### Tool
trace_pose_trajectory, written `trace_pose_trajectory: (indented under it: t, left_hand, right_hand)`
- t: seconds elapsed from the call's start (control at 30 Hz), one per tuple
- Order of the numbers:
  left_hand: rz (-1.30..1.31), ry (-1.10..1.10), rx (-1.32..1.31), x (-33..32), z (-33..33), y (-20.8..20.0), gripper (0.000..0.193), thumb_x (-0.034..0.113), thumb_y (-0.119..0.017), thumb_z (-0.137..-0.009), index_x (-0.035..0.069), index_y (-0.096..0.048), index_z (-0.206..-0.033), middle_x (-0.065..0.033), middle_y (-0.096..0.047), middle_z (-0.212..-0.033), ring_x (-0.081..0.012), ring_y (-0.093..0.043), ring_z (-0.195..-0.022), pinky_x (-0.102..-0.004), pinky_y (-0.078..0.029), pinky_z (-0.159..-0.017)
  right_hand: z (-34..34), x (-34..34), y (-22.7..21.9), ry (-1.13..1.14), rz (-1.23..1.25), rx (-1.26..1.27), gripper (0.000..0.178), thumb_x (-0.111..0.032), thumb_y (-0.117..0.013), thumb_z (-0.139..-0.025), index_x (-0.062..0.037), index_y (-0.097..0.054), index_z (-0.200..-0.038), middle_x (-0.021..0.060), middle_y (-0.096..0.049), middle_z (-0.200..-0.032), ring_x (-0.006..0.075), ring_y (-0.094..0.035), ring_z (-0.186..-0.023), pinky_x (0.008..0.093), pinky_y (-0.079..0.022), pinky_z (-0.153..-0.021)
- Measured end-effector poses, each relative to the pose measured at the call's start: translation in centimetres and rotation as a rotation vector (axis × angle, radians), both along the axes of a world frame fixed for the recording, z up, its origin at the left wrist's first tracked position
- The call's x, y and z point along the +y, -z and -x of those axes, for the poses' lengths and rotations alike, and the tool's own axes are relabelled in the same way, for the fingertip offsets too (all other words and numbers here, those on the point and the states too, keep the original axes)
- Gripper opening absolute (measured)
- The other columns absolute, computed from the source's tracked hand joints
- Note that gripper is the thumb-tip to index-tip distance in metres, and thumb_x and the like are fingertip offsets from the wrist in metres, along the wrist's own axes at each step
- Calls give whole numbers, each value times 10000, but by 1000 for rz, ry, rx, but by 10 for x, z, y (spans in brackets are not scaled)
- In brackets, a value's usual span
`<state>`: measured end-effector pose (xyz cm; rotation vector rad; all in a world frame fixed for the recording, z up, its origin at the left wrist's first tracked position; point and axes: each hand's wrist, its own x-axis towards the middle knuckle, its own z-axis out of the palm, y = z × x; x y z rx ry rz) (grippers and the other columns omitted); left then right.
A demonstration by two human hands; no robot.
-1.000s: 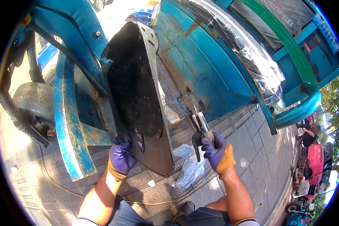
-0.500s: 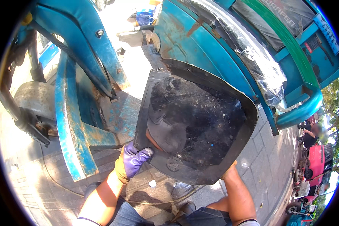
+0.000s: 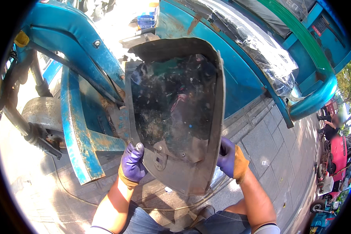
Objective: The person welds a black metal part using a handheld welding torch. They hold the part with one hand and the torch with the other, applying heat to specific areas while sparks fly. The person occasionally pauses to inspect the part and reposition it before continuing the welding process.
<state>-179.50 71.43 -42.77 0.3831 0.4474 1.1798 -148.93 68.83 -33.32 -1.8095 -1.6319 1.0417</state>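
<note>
We held a large dark shield (image 3: 171, 101) at the centre of the scene, between our two gloved hands and above the paving (image 3: 257, 167). Its scuffed, dusty face was turned toward us, a raised rim curved around its far and right sides, and a small slotted plate (image 3: 160, 158) sat at its near left. Our left hand (image 3: 133, 163), in a purple and tan glove, pinched the near left edge, thumb in front. Our right hand (image 3: 232, 159), gloved alike, was beside the right edge; its fingers were hidden behind the shield, so we cannot tell whether they were spread or closed.

To the left stood a worn blue metal frame (image 3: 76, 128). To the far right rose a teal side panel (image 3: 240, 85), edged with crinkled plastic (image 3: 273, 66). A blue box (image 3: 146, 20) was at the far side, a thin cable (image 3: 80, 199) curved across the near ground, and a pink vehicle (image 3: 338, 156) stood at the right.
</note>
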Motion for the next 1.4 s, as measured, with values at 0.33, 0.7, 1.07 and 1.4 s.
trace_pose_trajectory:
  t: [0.33, 0.7, 1.07, 1.4]
  left_hand:
    - [-257, 28, -190, -1, 14, 6, 388, 325, -537, -1058, 30, -591, -1304, -76, -700, -1076, -207, -675, -990, -351, -558, -837]
    - [-124, 5, -113, -4, 13, 14, 349, 290, -573, -1043, 82, -586, -1322, -42, -627, -1127, -169, -593, -974, -339, -464, -862]
    - [-298, 36, 767, -9, -2, -19, 203, 233, -704, -985, 35, -694, -1026, 29, -662, -895, -73, -563, -800, -262, -477, -739]
    - [-342, 15, 767, -7, -5, -11, 261, 259, -706, -983, 32, -701, -1112, 34, -675, -935, -79, -563, -851, -278, -482, -759]
  right_hand:
    - [16, 6, 31, -39, -23, -206, 521, -187, -674, -936, -17, -519, -1404, 136, -695, -845, 184, -641, -691, 352, -521, -680]
    - [14, 27, 42, 23, -50, -236, 462, -220, -674, -936, -8, -570, -1332, 130, -693, -790, 186, -625, -632, 352, -511, -649]
    - [-15, 34, 59, -122, -137, -286, 488, -331, -664, -926, -47, -598, -1317, 208, -731, -964, 364, -704, -892, 433, -533, -816]
    - [-13, 40, 49, -35, -49, -172, 495, -335, -661, -936, -49, -585, -1332, 184, -730, -930, 311, -702, -831, 412, -534, -792]
